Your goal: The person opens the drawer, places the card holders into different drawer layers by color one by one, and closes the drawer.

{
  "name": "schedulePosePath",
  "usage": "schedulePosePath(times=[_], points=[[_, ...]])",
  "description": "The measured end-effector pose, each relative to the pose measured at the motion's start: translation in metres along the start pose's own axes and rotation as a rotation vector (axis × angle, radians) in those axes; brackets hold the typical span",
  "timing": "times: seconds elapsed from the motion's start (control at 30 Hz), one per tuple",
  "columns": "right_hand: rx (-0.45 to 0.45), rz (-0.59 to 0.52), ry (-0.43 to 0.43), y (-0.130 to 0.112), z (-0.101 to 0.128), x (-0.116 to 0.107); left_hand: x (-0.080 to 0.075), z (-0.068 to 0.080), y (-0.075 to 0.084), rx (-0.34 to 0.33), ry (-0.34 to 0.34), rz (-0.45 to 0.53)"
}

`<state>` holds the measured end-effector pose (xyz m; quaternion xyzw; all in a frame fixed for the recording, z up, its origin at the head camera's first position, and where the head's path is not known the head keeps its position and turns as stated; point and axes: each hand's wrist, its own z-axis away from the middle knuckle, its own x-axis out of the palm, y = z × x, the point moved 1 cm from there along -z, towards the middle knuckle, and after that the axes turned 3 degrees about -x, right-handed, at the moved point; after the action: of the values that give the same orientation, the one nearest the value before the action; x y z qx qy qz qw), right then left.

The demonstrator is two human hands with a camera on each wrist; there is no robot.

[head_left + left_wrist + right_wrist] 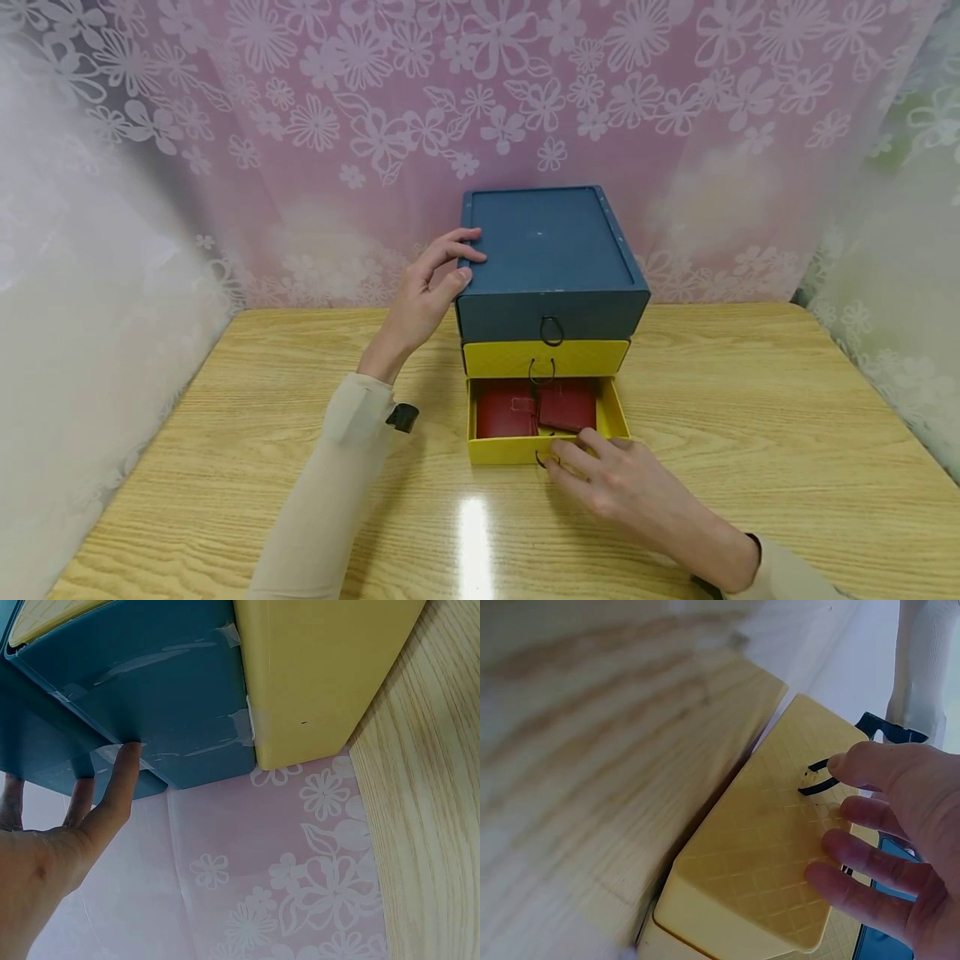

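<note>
A small chest stands at the table's back: a blue box [551,250] on top, a yellow middle drawer [510,358] under it, and a yellow bottom drawer [502,452] pulled out. Two red wallets [506,414] lie in the bottom drawer. My left hand [450,271] rests on the blue box's top left edge, fingers over the top and thumb on the side. The left wrist view shows its straight fingers [120,780] touching the blue box [150,690]. My right hand [577,467] lies against the bottom drawer's front [772,847], its fingers straight and one fingertip at the black ring pull [814,776].
The chest stands on a wooden table [750,433] enclosed by a pink flowered curtain [337,125] at the back and white lace at both sides. Black ring pulls [551,332] hang on the blue box and the middle drawer. A black strap [402,417] sits on my left sleeve.
</note>
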<state>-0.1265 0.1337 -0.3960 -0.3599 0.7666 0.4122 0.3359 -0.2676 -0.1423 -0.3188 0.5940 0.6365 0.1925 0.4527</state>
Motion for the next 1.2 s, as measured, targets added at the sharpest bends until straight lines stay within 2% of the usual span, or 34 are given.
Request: schedulePosePath(times=[0.5, 0.8, 1.0, 1.2], points=[[0.044, 0.006, -0.014, 0.003, -0.001, 0.005, 0.000, 0.000, -0.001, 0.008, 0.002, -0.003], [0.105, 0.029, 0.045, 0.003, -0.008, 0.010, 0.000, 0.000, 0.001, 0.009, 0.003, 0.016], [0.169, -0.002, -0.012, 0.002, -0.011, 0.012, 0.000, 0.000, 0.000, 0.019, 0.001, 0.016], [0.188, 0.013, -0.048, 0.001, -0.014, 0.015, 0.000, 0.000, -0.001, 0.012, 0.001, 0.011]])
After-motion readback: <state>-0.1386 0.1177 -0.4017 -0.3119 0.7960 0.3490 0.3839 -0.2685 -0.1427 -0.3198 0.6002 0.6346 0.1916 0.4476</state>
